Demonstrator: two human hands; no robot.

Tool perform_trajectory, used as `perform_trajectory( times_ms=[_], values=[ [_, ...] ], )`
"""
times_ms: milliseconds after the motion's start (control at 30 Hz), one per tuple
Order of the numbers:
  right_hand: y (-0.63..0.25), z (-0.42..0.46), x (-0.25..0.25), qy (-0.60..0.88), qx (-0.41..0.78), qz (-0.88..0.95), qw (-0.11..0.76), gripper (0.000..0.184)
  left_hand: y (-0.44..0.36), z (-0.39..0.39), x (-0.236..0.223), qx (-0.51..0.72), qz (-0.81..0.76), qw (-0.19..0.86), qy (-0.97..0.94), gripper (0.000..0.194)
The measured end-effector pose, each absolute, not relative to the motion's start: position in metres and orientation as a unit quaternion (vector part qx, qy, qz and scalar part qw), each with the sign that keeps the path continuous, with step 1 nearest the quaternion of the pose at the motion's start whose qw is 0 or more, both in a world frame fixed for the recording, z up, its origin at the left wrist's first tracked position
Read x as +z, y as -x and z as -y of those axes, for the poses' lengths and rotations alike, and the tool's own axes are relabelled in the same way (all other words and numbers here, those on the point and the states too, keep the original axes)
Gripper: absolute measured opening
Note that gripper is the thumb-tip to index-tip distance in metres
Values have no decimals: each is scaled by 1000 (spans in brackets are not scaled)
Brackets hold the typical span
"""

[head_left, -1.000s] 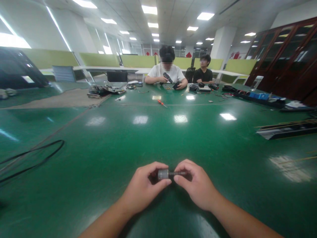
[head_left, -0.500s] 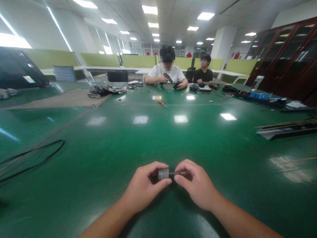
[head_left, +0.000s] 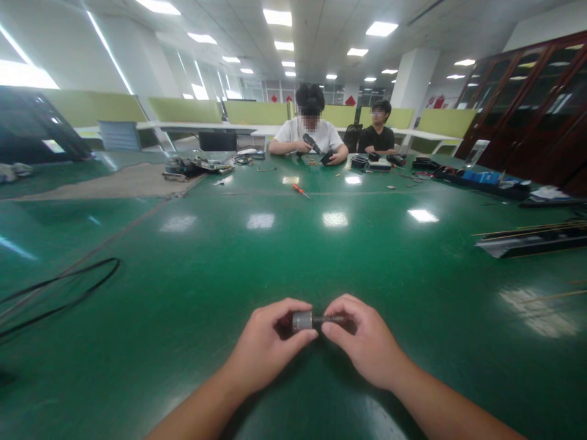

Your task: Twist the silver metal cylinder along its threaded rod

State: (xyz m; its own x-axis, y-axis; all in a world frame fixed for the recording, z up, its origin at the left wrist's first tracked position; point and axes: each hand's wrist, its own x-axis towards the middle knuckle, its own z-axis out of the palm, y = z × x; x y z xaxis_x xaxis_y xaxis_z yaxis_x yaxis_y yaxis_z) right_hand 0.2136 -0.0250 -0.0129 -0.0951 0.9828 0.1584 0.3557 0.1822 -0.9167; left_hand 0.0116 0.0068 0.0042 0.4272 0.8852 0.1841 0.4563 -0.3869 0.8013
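Holding appears step in hand: left hand (head_left: 259, 348) grips grey cylinder (head_left: 302, 321), right hand (head_left: 369, 348) pinches dark rod (head_left: 329, 319) beside it, over green table (head_left: 293, 263). Next move likely calls for steady alignment.

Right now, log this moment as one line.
left hand: grips grey cylinder | right hand: pinches dark shaft | screwdriver: on table, beyond hands | black cable: far left
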Motion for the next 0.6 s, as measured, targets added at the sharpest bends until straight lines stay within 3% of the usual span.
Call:
perform_trajectory(
  times_ms=[600],
  values=[
    [-213, 26, -14, 526, 376, 635, 423, 6, -11, -6, 3, 318, -440, 338, -769, 22]
  ],
)
